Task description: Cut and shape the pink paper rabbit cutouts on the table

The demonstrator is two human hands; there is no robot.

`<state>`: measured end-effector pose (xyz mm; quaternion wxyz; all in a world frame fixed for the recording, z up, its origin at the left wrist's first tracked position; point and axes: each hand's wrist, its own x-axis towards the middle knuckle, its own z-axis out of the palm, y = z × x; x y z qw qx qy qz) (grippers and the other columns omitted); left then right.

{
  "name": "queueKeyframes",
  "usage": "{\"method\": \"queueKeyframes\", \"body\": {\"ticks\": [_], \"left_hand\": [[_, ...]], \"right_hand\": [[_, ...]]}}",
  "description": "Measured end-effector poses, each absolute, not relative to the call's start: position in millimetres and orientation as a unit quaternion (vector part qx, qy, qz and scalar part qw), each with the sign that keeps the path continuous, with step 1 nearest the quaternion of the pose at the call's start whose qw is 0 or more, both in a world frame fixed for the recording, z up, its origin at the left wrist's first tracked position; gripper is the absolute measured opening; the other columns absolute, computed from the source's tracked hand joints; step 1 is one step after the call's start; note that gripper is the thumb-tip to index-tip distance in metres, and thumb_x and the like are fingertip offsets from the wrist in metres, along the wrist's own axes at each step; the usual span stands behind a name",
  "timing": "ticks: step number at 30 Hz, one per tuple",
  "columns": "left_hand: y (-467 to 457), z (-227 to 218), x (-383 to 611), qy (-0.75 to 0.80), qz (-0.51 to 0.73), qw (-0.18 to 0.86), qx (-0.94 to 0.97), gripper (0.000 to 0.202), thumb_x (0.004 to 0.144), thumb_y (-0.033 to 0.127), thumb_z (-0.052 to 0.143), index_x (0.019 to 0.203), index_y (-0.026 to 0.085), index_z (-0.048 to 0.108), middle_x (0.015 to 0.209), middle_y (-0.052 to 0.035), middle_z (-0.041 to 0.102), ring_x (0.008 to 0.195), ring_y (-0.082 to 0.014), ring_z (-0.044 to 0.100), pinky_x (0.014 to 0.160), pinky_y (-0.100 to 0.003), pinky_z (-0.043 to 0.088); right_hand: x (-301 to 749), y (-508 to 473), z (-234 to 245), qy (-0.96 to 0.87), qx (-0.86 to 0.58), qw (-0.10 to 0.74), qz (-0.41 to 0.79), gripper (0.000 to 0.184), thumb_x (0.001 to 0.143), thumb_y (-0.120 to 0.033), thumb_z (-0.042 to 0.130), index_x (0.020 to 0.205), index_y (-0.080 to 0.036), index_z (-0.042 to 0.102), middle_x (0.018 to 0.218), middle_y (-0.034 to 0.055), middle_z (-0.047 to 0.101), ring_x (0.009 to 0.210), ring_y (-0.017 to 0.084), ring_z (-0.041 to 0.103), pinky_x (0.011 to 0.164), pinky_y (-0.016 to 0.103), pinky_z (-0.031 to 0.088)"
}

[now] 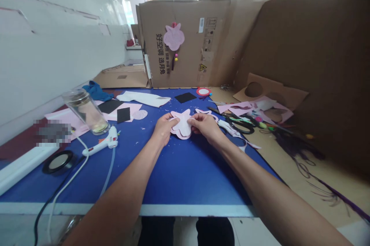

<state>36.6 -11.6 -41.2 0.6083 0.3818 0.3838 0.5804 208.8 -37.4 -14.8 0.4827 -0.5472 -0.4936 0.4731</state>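
Blue counter (190,180): pink eared cutout (182,123), apparently two layers, between left hand (164,128) and right hand (205,124), each pinching nearer edge; ears (186,112) pointing toward cardboard panel (189,69).

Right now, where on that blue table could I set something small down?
The widest bare patch of blue tabletop lies between the forearms, from the held pink cutout to the pale near edge. A smaller, scrap-flecked one separates the glue gun and left forearm. It's crowded right around the black-handled scissors and left around the glass jar.
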Motion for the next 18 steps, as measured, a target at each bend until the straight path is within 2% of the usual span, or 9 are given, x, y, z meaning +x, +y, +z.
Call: {"method": "queueKeyframes", "body": {"ticks": [9,15,18], "left_hand": [[-14,-40,36,0.389,0.583,0.599,0.386,0.043,0.050,0.024,0.093,0.088,0.014,0.074,0.080,-0.0059,0.079,0.068,-0.0194,0.070,0.072,-0.033,0.056],[-12,-36,31,0.391,0.587,0.596,0.383,0.040,0.053,0.021,0.091,0.090,0.014,0.075,0.082,-0.0063,0.078,0.071,-0.0199,0.071,0.073,-0.033,0.056],[-13,-33,30,0.387,0.582,0.601,0.388,0.037,0.056,0.021,0.090,0.089,0.014,0.075,0.083,-0.0063,0.078,0.071,-0.0191,0.071,0.074,-0.032,0.056]], "right_hand": [[209,-37,-15,-0.502,-0.551,0.477,0.466,0.015,0.075,-0.030,0.077,0.077,-0.018,0.067,0.062,-0.0009,0.065,0.056,0.012,0.059,0.052,0.022,0.047],[231,-28,-13,-0.489,-0.527,0.546,0.431,0.029,0.076,-0.039,0.080,0.097,-0.020,0.072,0.087,0.0025,0.072,0.068,0.013,0.061,0.056,0.023,0.047],[237,-27,-10,-0.502,-0.517,0.535,0.440,0.040,0.076,-0.043,0.084,0.109,-0.022,0.072,0.099,0.0049,0.075,0.073,0.014,0.063,0.059,0.025,0.048]]}}
